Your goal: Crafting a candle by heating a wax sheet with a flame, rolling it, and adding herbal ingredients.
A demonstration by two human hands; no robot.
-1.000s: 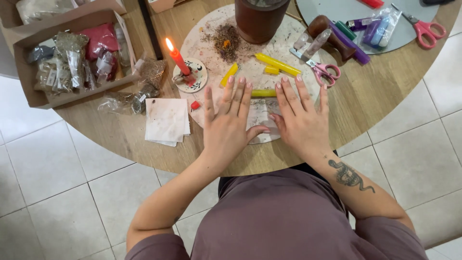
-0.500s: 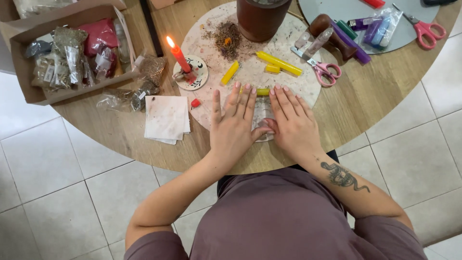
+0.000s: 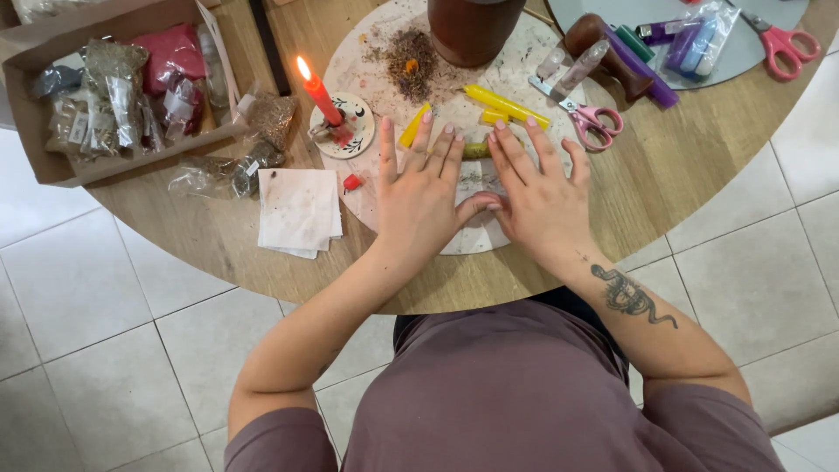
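On the round board [image 3: 524,65], seen from the head camera, the left hand [image 3: 421,199] and right hand [image 3: 542,197] lie flat, fingers spread, gripping nothing, fingertips pressing a herb-dusted yellow candle [image 3: 476,149]. A lit red candle [image 3: 319,94] stands nearby left.

Left hand [image 3: 422,197] and right hand [image 3: 540,197] lie flat, palms down, side by side, fingers extended forward and slightly spread, thumbs meeting between them; right forearm bears a tattoo.
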